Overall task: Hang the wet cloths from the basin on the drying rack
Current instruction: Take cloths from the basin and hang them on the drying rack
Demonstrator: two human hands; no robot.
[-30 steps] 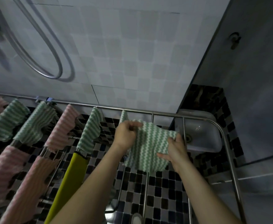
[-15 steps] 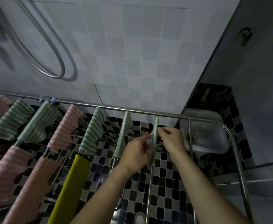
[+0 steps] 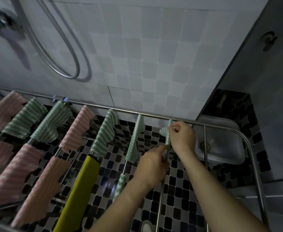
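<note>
Drying rack: the far rail runs tight along the tiled wall. The frame corner bends round at 3 o'clock, right above the basin.

Green zigzag cloth is draped over a rod at about 2 o'clock from centre, its top end up at the far rail. The rod at its 3 o'clock is bare. At its 9 o'clock, another green cloth hangs on the neighbouring rod, with a gap between the two.

Right hand: fingers curled, pinching the cloth's upper edge just under the rail. Left hand: pinching the lower part of the same cloth from its 8 o'clock side.

Rods toward 9 o'clock carry pink and green cloths plus a yellow cloth. Shower hose loops on the wall at 11 o'clock.
</note>
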